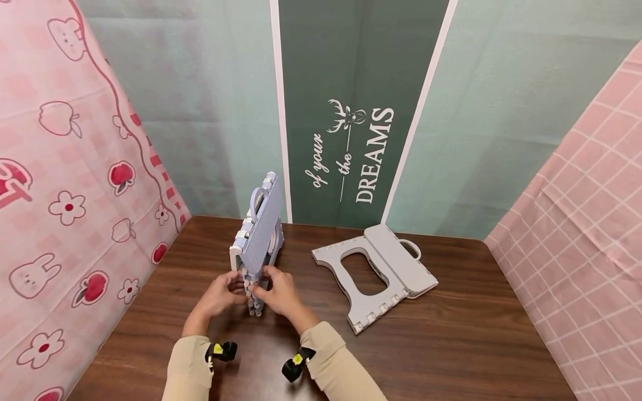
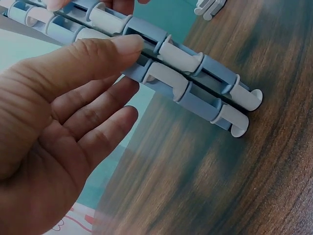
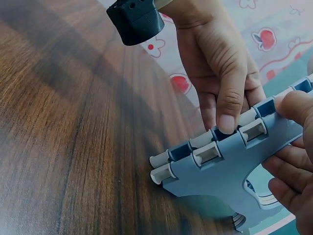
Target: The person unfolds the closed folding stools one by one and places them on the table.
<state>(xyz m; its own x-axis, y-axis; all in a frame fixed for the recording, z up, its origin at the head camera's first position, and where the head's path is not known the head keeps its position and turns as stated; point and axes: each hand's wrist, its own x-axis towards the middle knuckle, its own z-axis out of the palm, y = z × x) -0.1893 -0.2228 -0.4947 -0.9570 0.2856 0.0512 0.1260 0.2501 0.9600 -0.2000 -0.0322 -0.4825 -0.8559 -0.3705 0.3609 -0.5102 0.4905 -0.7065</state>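
A lavender-blue and white folding step stool (image 1: pixel 261 234) stands on edge at the left of the table, its carry handle loop at the upper left side and its side panels folded close together. My left hand (image 1: pixel 219 298) grips it from the left, low on the near hinged edge; in the left wrist view the thumb lies over the hinge segments (image 2: pixel 178 58) with the fingers behind. From the other side my right hand (image 1: pixel 283 292) holds the same edge, thumb on the hinges and fingers against the blue side panel (image 3: pixel 220 166), partly cut off in the right wrist view.
A second, pale grey folding stool (image 1: pixel 396 262) lies flattened on the brown wooden table (image 1: pixel 451 334) to the right, its handle toward the back right. Behind the table hangs a green curtain (image 1: pixel 200 111) with lettering; pink patterned cloths (image 1: pixel 55 184) flank both sides.
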